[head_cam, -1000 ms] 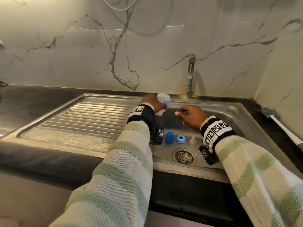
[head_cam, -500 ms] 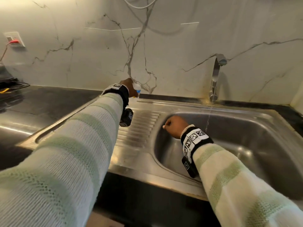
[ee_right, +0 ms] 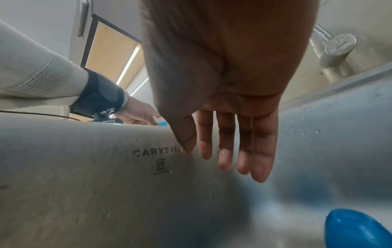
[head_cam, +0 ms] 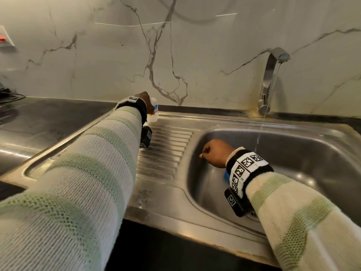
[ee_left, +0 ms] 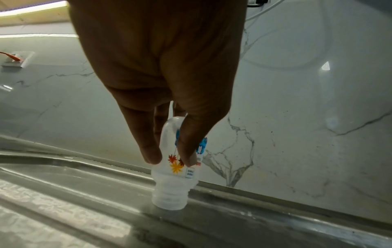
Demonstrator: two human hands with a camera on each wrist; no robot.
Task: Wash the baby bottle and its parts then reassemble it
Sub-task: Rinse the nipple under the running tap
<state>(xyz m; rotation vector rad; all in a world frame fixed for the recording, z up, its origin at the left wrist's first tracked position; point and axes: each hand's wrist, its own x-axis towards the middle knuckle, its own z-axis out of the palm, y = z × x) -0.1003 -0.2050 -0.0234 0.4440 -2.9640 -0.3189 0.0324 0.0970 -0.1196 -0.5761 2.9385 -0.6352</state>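
Note:
My left hand [head_cam: 145, 103] reaches to the back edge of the drainboard [head_cam: 162, 149] and grips the clear baby bottle [head_cam: 154, 112] from above. In the left wrist view the bottle [ee_left: 174, 184] stands upside down, with its threaded mouth on the steel and thumb and fingers [ee_left: 150, 156] around its printed body. My right hand [head_cam: 213, 153] hangs inside the sink basin [head_cam: 293, 153] near its left wall. Its fingers [ee_right: 224, 161] are loose and hold nothing. A blue cap [ee_right: 358, 229] lies on the basin floor below that hand, mostly hidden behind the wrist in the head view.
The tap [head_cam: 271, 79] at the back right runs a thin stream into the basin. Black counter [head_cam: 48, 118] lies left of the sink, with a cable and a wall socket [head_cam: 5, 39] at the far left. A marble wall stands close behind the bottle.
My left hand carried the bottle from over the basin leftward to the back of the drainboard. My right hand left the tap's stream and dropped to the basin's left side.

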